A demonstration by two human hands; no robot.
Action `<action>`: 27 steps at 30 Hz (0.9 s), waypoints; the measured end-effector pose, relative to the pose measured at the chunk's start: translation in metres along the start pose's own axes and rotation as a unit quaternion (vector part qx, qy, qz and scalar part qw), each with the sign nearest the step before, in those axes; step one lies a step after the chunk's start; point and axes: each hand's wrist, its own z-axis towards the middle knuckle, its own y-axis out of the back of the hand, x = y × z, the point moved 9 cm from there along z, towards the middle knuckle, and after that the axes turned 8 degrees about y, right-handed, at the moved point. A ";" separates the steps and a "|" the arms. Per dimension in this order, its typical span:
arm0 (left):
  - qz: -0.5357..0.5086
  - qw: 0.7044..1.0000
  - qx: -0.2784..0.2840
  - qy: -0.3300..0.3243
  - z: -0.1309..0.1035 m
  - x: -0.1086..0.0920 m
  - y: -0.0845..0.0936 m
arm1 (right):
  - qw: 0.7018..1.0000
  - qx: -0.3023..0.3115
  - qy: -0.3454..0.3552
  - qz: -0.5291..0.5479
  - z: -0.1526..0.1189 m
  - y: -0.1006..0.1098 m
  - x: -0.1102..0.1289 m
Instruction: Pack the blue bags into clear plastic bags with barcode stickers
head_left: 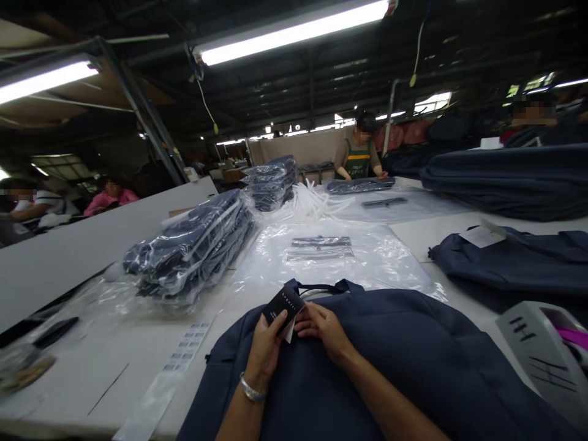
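Note:
A dark navy bag (395, 361) lies on the table in front of me, its carry handle (321, 286) at the far edge. My left hand (266, 352) holds a black hang tag (279, 305) with pale lettering, the thumb pressed on its face. A white slip (290, 331) pokes out below the tag. My right hand (327, 331) is closed at the tag's right edge, its thumb and forefinger pinched there. The fingertips partly hide what they grip. Both hands are above the bag's upper part, just below the handle.
Plastic-wrapped navy bags (193, 245) are stacked at left. Clear plastic bags (340, 257) lie beyond my bag. A label strip (186, 349) is on the table (92, 386). At right are another navy bag (519, 263) and a grey box (537, 349). A co-worker (361, 156) stands across the table.

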 end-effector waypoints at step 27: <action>0.315 0.946 -0.036 -0.074 -0.063 0.007 -0.016 | 0.997 0.023 0.067 -0.016 -0.007 -0.004 -0.002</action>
